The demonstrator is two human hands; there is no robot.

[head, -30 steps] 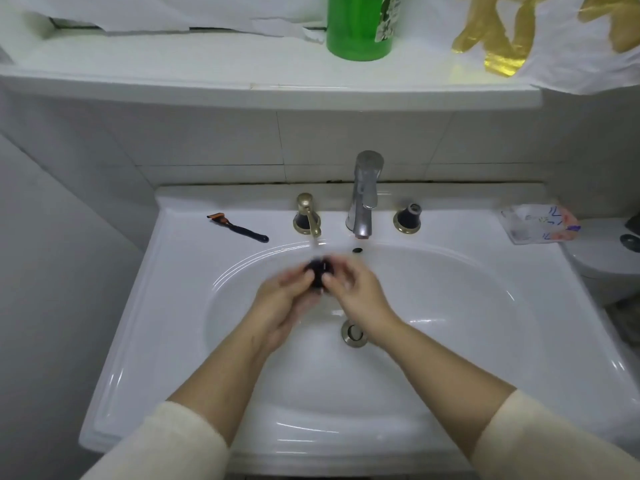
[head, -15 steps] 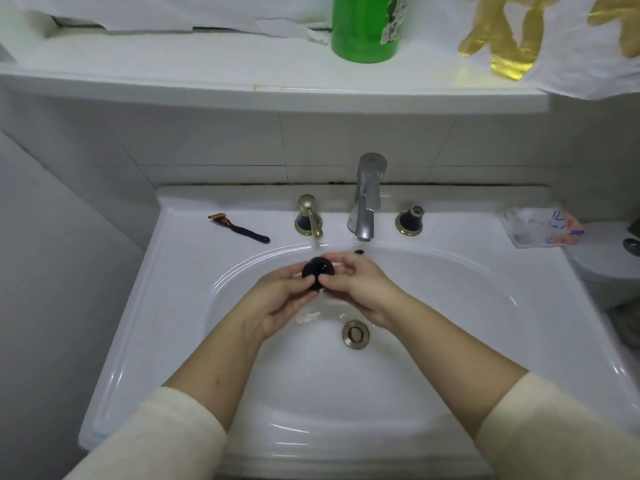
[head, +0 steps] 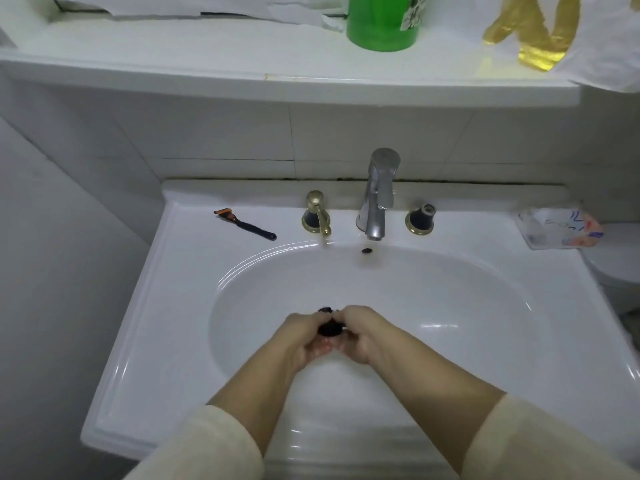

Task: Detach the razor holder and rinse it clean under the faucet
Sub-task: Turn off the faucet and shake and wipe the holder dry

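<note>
My left hand (head: 308, 336) and right hand (head: 360, 332) meet low over the sink (head: 145, 341) basin, fingers pinched together on the small, dark razor holder (head: 330, 329), mostly hidden between them, with the razor (head: 244, 223) and faucet (head: 377, 195) well beyond.

Two hands: left hand (head: 304, 336), right hand (head: 363, 334). One dark holder (head: 329, 329) between them. One razor (head: 246, 224), one steel faucet (head: 378, 195), one brass tap (head: 317, 213), one green bottle (head: 382, 20), one sink (head: 519, 341), one soap dish (head: 554, 228)
</note>
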